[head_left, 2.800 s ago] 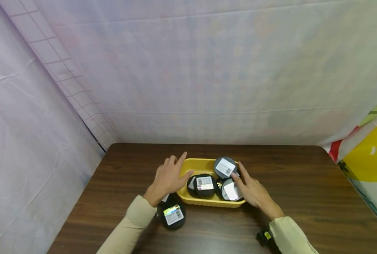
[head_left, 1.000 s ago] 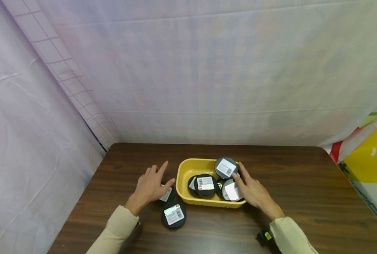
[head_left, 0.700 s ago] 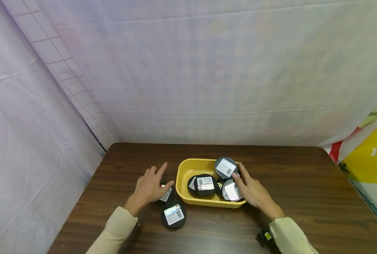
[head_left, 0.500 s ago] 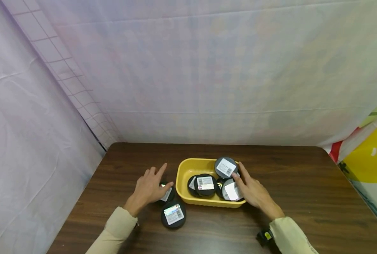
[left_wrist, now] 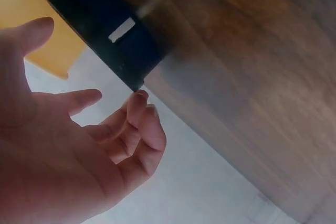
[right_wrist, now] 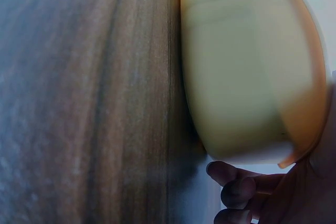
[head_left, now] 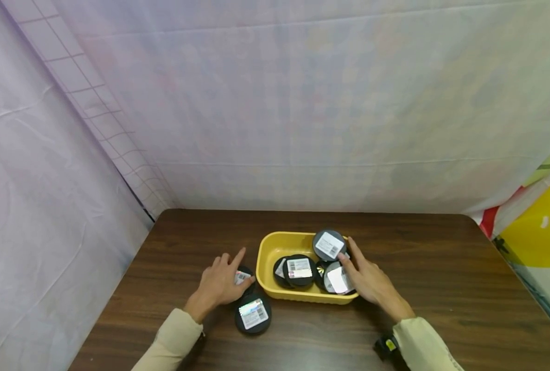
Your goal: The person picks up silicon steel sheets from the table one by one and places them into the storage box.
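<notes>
A yellow plastic basket on the table holds several flat black round cases with white barcode labels. My right hand grips the basket's right rim, its thumb over the inner side near the cases and its fingers outside. In the right wrist view its fingertips show under the end of the basket. To the left, my left hand hovers with spread fingers at a black round case, partly covering it. The left wrist view shows bent fingertips right at the edge of a dark case.
Another black round case lies in front of the basket's left corner on the brown wooden table. A white curtain hangs behind the table's far edge. A small black object with a yellow-green patch is by the right sleeve.
My left hand has left the basket's left rim and moved left, then a little toward me, onto the case beside the basket. My right hand stays at the right rim.
</notes>
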### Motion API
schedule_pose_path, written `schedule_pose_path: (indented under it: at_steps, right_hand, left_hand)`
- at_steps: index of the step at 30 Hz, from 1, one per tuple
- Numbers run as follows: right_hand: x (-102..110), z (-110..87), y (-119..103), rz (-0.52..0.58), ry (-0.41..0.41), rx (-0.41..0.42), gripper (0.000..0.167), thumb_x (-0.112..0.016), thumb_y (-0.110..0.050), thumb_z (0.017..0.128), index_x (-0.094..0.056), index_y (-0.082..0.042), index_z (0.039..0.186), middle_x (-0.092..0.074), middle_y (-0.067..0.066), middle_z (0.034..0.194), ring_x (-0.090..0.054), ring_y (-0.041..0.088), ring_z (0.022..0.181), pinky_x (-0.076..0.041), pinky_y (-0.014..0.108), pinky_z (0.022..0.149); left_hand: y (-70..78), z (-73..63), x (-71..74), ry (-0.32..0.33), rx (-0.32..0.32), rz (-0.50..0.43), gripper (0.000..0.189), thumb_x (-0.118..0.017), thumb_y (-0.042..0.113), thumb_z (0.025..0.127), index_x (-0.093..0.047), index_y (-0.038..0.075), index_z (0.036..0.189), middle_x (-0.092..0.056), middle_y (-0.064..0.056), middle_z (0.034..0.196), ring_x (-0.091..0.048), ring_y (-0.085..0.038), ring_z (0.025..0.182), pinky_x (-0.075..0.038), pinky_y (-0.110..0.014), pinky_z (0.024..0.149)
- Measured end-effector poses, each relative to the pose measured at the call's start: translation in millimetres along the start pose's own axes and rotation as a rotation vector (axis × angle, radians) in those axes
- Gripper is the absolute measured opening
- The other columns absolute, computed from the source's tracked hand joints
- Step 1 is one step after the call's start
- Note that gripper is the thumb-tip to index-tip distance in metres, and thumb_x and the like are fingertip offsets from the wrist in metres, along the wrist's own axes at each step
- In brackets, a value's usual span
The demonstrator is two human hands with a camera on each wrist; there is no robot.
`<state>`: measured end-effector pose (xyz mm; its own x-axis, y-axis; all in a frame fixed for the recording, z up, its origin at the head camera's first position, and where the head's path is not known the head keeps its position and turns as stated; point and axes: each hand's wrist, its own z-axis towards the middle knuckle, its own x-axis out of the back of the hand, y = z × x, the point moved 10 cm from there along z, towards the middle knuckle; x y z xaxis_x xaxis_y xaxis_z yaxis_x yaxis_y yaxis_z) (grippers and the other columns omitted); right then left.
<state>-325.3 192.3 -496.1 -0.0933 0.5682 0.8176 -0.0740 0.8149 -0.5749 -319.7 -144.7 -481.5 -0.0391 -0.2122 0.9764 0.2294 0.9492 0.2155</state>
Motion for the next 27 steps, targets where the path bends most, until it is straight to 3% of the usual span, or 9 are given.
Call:
schedule_pose_path:
  at_steps: [14,22,27]
  right_hand:
    - [0,-0.2,0,0.003,-0.010,-0.013,0.077,-0.022,-0.067,0.100,-0.005,-0.022,0.161,-0.043,0.033,0.145,-0.049,0.055,0.124,-0.040,0.066,0.095]
    - [1,0.0,0,0.001,-0.009,-0.014,0.077,-0.021,-0.066,0.101,-0.004,-0.023,0.161,-0.042,0.033,0.145,-0.048,0.056,0.124,-0.040,0.067,0.095]
    - [2,-0.9,0,0.001,-0.009,-0.008,0.077,-0.022,-0.066,0.101,-0.004,-0.022,0.161,-0.042,0.034,0.145,-0.048,0.056,0.124,-0.040,0.067,0.095]
  left_hand:
    - [0.2,-1.8,-20.8,-0.113,0.047,0.020,0.090,-0.052,0.073,0.087,-0.030,0.023,0.157,-0.048,-0.024,0.137,-0.051,-0.039,0.120,-0.049,-0.055,0.084]
    - [-3.0,-1.3,-24.7,-0.135,0.093,0.018,0.097,-0.051,0.079,0.083,-0.026,0.024,0.158,-0.048,-0.024,0.132,-0.055,-0.035,0.108,-0.049,-0.046,0.073]
    - [-3.2,-0.6,-23.0,-0.131,0.101,0.001,0.097,-0.053,0.077,0.083,-0.026,0.023,0.158,-0.048,-0.025,0.132,-0.055,-0.035,0.108,-0.048,-0.047,0.073]
